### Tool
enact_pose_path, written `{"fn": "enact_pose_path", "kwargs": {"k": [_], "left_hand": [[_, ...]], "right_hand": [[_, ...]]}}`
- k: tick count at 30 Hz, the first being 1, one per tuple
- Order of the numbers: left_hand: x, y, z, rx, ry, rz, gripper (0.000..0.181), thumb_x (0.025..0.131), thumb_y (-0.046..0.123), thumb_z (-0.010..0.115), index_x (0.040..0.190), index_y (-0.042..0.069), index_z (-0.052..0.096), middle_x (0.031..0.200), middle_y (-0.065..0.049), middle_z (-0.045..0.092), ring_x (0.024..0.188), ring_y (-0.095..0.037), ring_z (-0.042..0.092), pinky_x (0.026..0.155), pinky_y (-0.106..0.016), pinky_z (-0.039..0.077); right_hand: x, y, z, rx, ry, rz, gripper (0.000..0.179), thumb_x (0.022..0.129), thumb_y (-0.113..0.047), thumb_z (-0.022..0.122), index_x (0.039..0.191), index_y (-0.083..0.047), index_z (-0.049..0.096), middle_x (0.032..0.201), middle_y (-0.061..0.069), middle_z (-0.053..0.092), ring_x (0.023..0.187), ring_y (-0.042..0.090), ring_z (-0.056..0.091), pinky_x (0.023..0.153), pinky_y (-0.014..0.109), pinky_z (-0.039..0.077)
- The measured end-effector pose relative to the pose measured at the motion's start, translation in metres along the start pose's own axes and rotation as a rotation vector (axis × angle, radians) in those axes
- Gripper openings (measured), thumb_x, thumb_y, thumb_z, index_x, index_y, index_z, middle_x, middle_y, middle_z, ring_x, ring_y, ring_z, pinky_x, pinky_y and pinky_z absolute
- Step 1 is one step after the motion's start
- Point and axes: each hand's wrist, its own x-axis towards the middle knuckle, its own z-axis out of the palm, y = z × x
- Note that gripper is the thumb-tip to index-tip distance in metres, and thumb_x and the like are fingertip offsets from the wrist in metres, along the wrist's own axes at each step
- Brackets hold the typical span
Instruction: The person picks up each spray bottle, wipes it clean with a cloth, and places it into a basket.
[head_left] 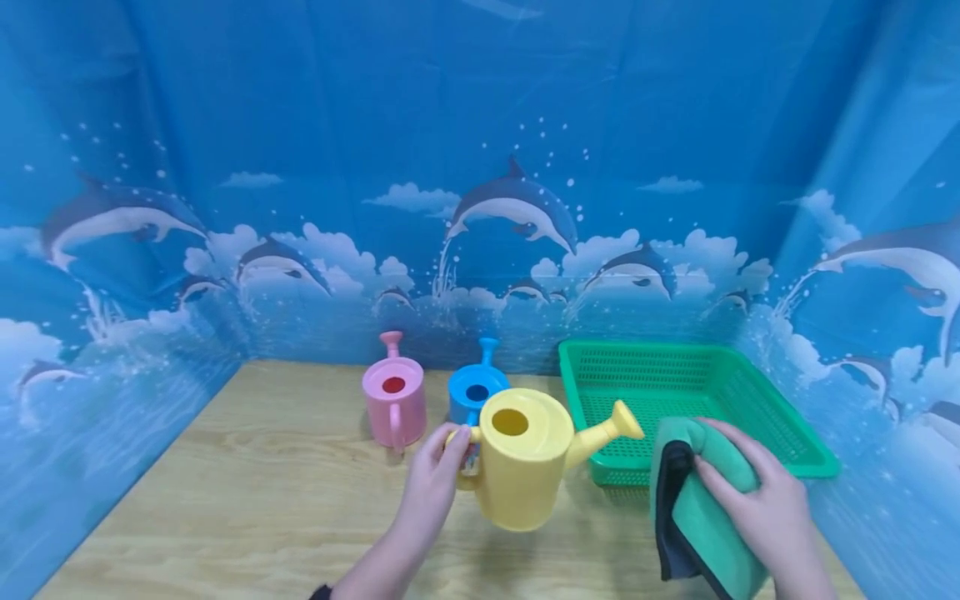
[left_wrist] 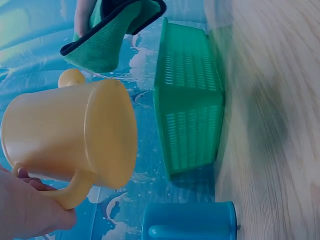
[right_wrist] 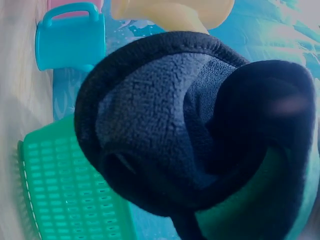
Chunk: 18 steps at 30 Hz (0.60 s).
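My left hand (head_left: pixel 433 475) grips the handle of a yellow watering can (head_left: pixel 525 467), held up above the table with its spout pointing right. In the left wrist view the can's (left_wrist: pixel 65 132) base and handle show, the fingers wrapped about the handle. My right hand (head_left: pixel 757 492) holds a folded green cloth (head_left: pixel 716 525) with a dark grey back and black edging, a little right of the spout. The cloth (right_wrist: pixel 150 110) fills much of the right wrist view and hides that hand's fingers. Can and cloth are apart.
A pink watering can (head_left: pixel 395 404) and a blue watering can (head_left: pixel 474 390) stand at the back of the wooden table (head_left: pixel 285 483). To their right sits a green plastic basket (head_left: pixel 637 371). A blue dolphin-print sheet (head_left: pixel 360 125) covers the walls behind and at both sides.
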Motion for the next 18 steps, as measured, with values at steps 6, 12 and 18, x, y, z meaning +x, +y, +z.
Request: {"fn": "enact_pose_path", "kwargs": {"k": [6,12,18], "left_hand": [[0.005,0.006,0.007,-0.058,-0.055,-0.096,0.035,0.103,0.030,0.046,0.095,-0.003,0.056,0.083,-0.003,0.050,0.081,-0.016,0.046,0.076,-0.026,0.041],[0.010,0.012,0.017,-0.216,-0.160,-0.175,0.034,0.104,0.034,0.040,0.098,0.003,0.054,0.085,0.000,0.046,0.083,-0.014,0.043,0.079,-0.027,0.038],[0.015,0.020,0.033,-0.371,-0.214,-0.170,0.026,0.103,0.027,0.039,0.096,0.005,0.052,0.083,0.002,0.046,0.080,-0.012,0.041,0.078,-0.025,0.036]], "right_hand": [[0.001,0.003,-0.007,-0.006,-0.032,0.066,0.054,0.093,-0.039,0.063,0.141,-0.019,0.050,0.141,0.024,0.047,0.119,0.047,0.047,0.077,0.059,0.044],[0.002,0.003,-0.009,-0.014,-0.048,0.081,0.056,0.093,-0.042,0.061,0.142,-0.019,0.047,0.143,0.025,0.045,0.122,0.050,0.044,0.081,0.063,0.042],[0.002,0.004,-0.011,-0.013,-0.041,0.080,0.056,0.094,-0.040,0.061,0.143,-0.018,0.047,0.144,0.025,0.044,0.123,0.051,0.042,0.082,0.064,0.040]]}}
